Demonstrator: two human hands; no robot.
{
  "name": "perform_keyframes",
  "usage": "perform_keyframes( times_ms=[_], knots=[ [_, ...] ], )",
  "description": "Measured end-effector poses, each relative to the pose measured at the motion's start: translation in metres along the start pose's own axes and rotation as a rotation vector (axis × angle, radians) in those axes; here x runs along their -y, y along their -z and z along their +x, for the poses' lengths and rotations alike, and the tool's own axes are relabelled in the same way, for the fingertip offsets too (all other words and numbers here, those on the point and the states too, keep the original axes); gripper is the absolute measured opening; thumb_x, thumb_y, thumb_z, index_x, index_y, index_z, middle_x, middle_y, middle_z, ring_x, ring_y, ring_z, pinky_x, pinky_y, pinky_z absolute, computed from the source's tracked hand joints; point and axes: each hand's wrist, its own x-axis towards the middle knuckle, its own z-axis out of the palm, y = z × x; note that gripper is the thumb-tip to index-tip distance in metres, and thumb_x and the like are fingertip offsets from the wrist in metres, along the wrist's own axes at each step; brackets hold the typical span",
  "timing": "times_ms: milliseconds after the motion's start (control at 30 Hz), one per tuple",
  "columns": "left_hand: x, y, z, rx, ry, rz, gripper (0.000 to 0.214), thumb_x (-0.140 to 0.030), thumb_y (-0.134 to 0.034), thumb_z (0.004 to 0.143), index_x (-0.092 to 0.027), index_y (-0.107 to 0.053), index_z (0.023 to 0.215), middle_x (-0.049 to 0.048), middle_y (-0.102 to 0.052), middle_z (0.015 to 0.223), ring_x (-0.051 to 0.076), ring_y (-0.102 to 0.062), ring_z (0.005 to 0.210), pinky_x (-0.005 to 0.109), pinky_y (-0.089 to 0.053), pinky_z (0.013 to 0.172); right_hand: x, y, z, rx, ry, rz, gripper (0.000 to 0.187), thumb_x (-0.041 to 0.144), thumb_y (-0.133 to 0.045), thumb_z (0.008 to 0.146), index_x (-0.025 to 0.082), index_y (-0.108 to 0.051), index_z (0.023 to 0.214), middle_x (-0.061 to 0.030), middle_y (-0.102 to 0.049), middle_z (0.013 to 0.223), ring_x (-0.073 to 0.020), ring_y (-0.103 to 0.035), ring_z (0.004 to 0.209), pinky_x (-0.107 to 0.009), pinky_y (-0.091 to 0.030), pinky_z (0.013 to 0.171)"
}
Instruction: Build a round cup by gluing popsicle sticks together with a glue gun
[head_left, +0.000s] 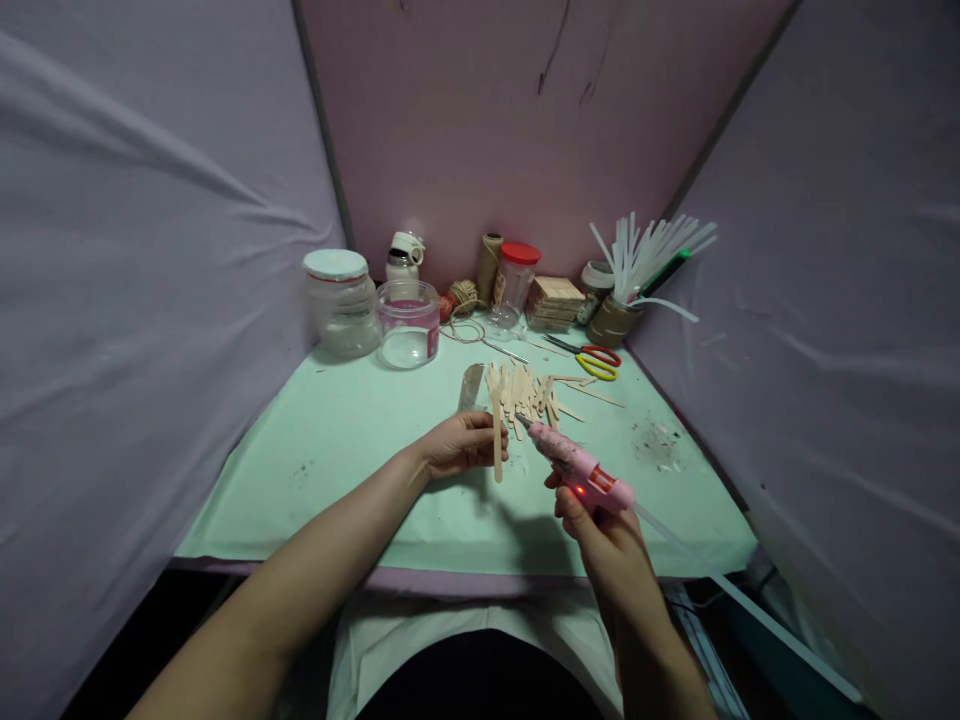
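The head-worn camera looks forward and down, close above the left hand (461, 440), right hand (600, 530) and table (337, 440).

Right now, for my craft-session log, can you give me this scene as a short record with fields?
Left hand: grip closed on a wooden stick, held just above the table
Right hand: holds a pink glue gun, red light on, nozzle aimed toward the stick
Surface: pale green table
Nearby: pile of sticks just beyond the hands; scissors further right
Back row: lidded jar, clear jar, cup of glue sticks
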Motion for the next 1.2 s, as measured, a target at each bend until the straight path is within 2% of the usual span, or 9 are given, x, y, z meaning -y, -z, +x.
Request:
perform_keyframes(
  times_ms=[167, 300, 400, 600, 900, 1067, 1200],
  knots=[
    [0.0, -0.002, 0.001, -0.03, 0.001, 0.048, 0.044, -0.033, -0.092, 0.051, -0.011, -0.069, 0.08, 0.0045, -0.069, 0.074, 0.013, -0.066, 0.066, 0.027, -0.051, 0.072, 0.01, -0.005, 0.002, 0.047, 0.032, -0.029, 0.038, 0.056, -0.053, 0.087, 0.024, -0.072, 0.09, -0.0052, -0.071, 0.078, -0.0232, -0.065, 0.073, -0.039, -0.056, 0.078],
    [-0.001, -0.003, 0.002, -0.045, -0.005, 0.072, 0.046, -0.033, -0.094, 0.046, -0.011, -0.069, 0.078, 0.0037, -0.069, 0.071, 0.013, -0.066, 0.065, 0.027, -0.051, 0.072, 0.012, -0.007, 0.003, 0.036, 0.056, -0.046, 0.037, 0.056, -0.052, 0.087, 0.024, -0.073, 0.086, -0.0065, -0.072, 0.08, -0.0252, -0.066, 0.078, -0.042, -0.055, 0.084],
    [-0.001, -0.003, 0.002, -0.042, -0.011, 0.082, 0.046, -0.033, -0.093, 0.045, -0.011, -0.069, 0.077, 0.0034, -0.068, 0.068, 0.013, -0.065, 0.064, 0.027, -0.051, 0.072, 0.008, -0.008, 0.003, 0.037, 0.064, -0.052, 0.036, 0.053, -0.052, 0.088, 0.025, -0.073, 0.091, -0.0067, -0.073, 0.082, -0.0259, -0.067, 0.081, -0.042, -0.055, 0.084],
    [0.0, -0.004, 0.002, -0.039, -0.02, 0.094, 0.043, -0.033, -0.093, 0.046, -0.011, -0.068, 0.074, 0.0037, -0.068, 0.066, 0.013, -0.065, 0.064, 0.028, -0.05, 0.072, 0.001, -0.011, 0.002, 0.052, 0.083, -0.046, 0.036, 0.049, -0.052, 0.09, 0.025, -0.072, 0.108, -0.0067, -0.075, 0.093, -0.0278, -0.067, 0.097, -0.045, -0.05, 0.097],
    [-0.002, -0.009, 0.001, -0.054, -0.027, 0.108, 0.044, -0.034, -0.094, 0.043, -0.01, -0.067, 0.069, 0.0031, -0.068, 0.064, 0.013, -0.064, 0.062, 0.028, -0.05, 0.071, 0.001, -0.011, 0.003, 0.077, 0.077, -0.037, 0.043, 0.049, -0.051, 0.091, 0.022, -0.067, 0.12, -0.0089, -0.072, 0.112, -0.0279, -0.065, 0.107, -0.046, -0.046, 0.103],
    [-0.003, -0.009, 0.001, -0.056, -0.027, 0.108, 0.044, -0.033, -0.094, 0.042, -0.01, -0.067, 0.068, 0.0029, -0.068, 0.065, 0.013, -0.065, 0.062, 0.027, -0.05, 0.069, -0.001, -0.012, 0.003, 0.084, 0.069, -0.045, 0.043, 0.049, -0.051, 0.091, 0.023, -0.066, 0.121, -0.0088, -0.072, 0.111, -0.0288, -0.063, 0.112, -0.046, -0.046, 0.102],
    [-0.004, -0.01, 0.0, -0.059, -0.033, 0.102, 0.044, -0.033, -0.094, 0.042, -0.01, -0.067, 0.067, 0.0024, -0.068, 0.063, 0.012, -0.064, 0.061, 0.026, -0.05, 0.067, -0.001, -0.011, 0.003, 0.068, 0.06, -0.049, 0.038, 0.048, -0.052, 0.09, 0.023, -0.069, 0.113, -0.008, -0.074, 0.102, -0.0288, -0.065, 0.108, -0.044, -0.049, 0.098]
  ],
)
